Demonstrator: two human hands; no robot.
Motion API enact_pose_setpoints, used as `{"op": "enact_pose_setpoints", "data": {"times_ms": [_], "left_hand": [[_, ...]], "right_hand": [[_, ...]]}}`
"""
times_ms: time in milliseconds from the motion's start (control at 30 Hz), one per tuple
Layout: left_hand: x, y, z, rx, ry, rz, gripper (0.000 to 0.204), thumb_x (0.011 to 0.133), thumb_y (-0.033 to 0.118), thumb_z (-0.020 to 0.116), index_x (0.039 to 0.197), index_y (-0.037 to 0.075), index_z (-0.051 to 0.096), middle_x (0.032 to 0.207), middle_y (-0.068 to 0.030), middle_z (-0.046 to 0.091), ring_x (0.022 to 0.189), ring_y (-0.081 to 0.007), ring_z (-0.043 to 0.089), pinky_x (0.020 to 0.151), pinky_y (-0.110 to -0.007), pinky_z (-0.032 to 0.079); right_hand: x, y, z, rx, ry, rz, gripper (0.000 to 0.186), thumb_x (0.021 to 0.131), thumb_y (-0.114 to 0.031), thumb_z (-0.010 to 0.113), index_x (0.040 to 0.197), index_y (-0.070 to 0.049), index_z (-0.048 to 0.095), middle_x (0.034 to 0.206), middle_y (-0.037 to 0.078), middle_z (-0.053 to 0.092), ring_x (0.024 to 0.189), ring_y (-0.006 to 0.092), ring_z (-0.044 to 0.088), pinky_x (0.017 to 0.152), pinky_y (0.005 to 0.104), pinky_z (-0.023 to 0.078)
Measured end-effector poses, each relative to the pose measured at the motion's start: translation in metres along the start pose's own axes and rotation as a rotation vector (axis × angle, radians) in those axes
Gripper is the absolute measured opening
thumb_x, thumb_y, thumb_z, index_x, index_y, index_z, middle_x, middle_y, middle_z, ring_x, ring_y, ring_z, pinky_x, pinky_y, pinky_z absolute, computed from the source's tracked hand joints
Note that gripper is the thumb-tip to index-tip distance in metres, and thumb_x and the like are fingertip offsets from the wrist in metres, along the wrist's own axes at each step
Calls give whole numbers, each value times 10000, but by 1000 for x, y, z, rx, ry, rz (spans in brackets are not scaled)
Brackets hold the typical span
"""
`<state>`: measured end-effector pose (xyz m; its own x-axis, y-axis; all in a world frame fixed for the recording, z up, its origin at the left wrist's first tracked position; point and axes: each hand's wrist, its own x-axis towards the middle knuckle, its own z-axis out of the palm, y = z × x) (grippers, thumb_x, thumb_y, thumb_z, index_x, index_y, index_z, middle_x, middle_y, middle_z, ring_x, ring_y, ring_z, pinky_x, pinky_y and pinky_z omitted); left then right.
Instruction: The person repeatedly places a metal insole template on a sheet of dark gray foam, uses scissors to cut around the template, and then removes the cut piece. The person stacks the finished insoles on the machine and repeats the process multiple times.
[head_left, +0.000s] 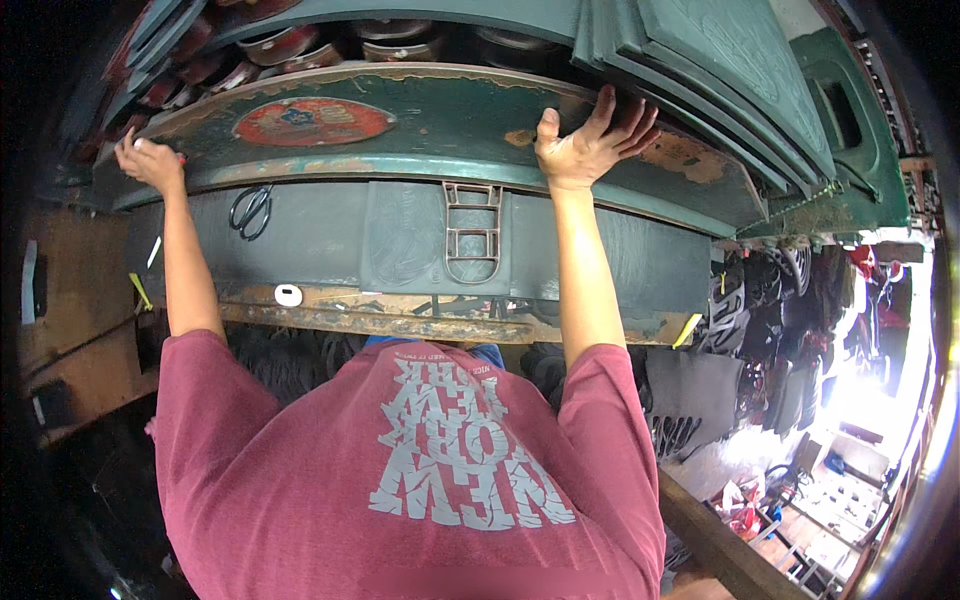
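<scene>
The green beam runs left to right in front of me (440,120), its long axis crosswise, bowed up in the middle, one end by each of my hands, its face toward me. Below it lies the grey surface (300,265). A stack of green boards (740,80) slants over the beam's right end. My right hand (590,142) is on the beam right of the middle, fingers spread, thumb apart. My left hand (150,160) is at the far left end, fingers curled; I cannot tell whether they pinch it. A red oval badge (315,122) sits on the beam. The die (473,231) points its rounded end at me; scissors (250,212) lie left of it, and a white gadget (288,295) nearer me
</scene>
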<state>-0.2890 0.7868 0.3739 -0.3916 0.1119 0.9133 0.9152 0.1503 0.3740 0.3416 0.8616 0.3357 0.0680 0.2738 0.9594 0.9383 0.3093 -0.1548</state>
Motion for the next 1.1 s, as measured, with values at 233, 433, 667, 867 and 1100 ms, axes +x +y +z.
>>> {"op": "enact_pose_setpoints", "data": {"times_ms": [233, 433, 667, 867, 1100], "left_hand": [[6, -5, -14, 89, -152, -69, 403, 1058, 345, 418, 1371, 168, 599, 1565, -228, 375, 1457, -423, 341, 1170, -569, 298], [13, -4, -21, 142, -253, -144, 432, 1064, 374, 379, 1405, 188, 568, 1594, -218, 345, 1474, -415, 332, 1172, -552, 309], [17, -16, -22, 142, -318, -111, 468, 1074, 368, 333, 1432, 142, 534, 1606, -245, 328, 1495, -416, 298, 1195, -531, 291], [17, -24, -19, 134, -309, -41, 435, 1079, 320, 358, 1417, 109, 533, 1564, -286, 369, 1475, -438, 325, 1201, -515, 293], [-2, -5, -23, 61, -180, -24, 381, 1081, 274, 414, 1417, 132, 524, 1601, -267, 345, 1496, -427, 318, 1190, -540, 300]], "right_hand": [[-4, 1, 3, -5, 22, -15, 830, 871, -731, 532, 1484, -172, 483, 1518, 255, 354, 1477, 518, 255, 1166, 750, 169], [-6, 0, 5, 28, 31, 7, 785, 861, -695, 560, 1465, -197, 515, 1518, 245, 380, 1473, 513, 278, 1174, 743, 163], [-7, 0, 3, 67, 5, 22, 693, 885, -631, 547, 1454, -235, 539, 1554, 219, 377, 1482, 495, 285, 1184, 728, 148], [-9, 3, 3, 54, -13, 29, 700, 885, -665, 539, 1429, -225, 556, 1510, 214, 401, 1460, 499, 301, 1170, 734, 163], [-13, 7, 2, 6, 13, -19, 742, 912, -664, 530, 1417, -122, 549, 1531, 251, 339, 1459, 514, 258, 1170, 742, 171]]}}
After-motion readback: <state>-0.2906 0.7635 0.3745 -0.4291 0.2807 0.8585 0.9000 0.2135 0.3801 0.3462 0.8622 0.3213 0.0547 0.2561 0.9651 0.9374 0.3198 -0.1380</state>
